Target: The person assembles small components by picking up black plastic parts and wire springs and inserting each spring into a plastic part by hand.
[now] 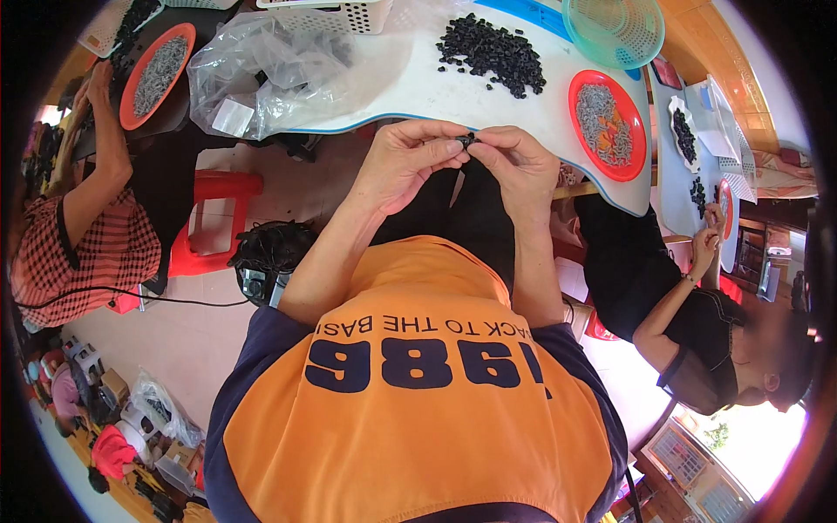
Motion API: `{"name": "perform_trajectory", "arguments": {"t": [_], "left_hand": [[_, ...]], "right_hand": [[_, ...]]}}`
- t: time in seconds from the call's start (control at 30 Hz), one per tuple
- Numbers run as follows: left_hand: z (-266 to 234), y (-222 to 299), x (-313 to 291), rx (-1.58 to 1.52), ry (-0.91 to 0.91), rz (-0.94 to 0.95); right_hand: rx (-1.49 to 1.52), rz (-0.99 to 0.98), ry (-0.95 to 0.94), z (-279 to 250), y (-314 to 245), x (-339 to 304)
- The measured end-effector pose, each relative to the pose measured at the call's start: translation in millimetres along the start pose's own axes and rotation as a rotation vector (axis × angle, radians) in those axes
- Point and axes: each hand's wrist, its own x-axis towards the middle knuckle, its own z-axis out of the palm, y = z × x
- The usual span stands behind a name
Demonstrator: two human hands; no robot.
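Between my two hands, just off the table's near edge, is a small black part [468,139], mostly covered by fingertips. My left hand [408,164] pinches it from the left with thumb and forefinger. From the other side, the thumb and forefinger of my right hand [516,166] press on it too. Beyond them a loose pile of small black parts [493,54] lies on the white table [397,74]. To the right of my right hand sits a red plate [641,131] with grey screw-like pieces [596,109] and some orange pieces [608,135].
A clear plastic bag [270,78] lies on the table's left part, near a white basket [370,16]. A green colander [615,35] stands at the far right. Co-workers sit on both sides; a red stool [209,218] is at left, beside another red plate [185,39].
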Motion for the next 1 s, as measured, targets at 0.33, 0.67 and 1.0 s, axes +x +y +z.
{"name": "perform_trajectory", "arguments": {"t": [0.33,0.67,1.0], "left_hand": [[-13,-2,-1,0.015,0.033,-0.172],[-26,22,19,0.175,-0.163,-0.458],[-37,0,4,-0.237,-0.108,-0.478]], "right_hand": [[-0.264,0.103,-0.105,-2,8,-9],[-0.014,0.187,-0.334,-4,18,-6],[0.038,0.281,-0.238,2,30,-14]]}}
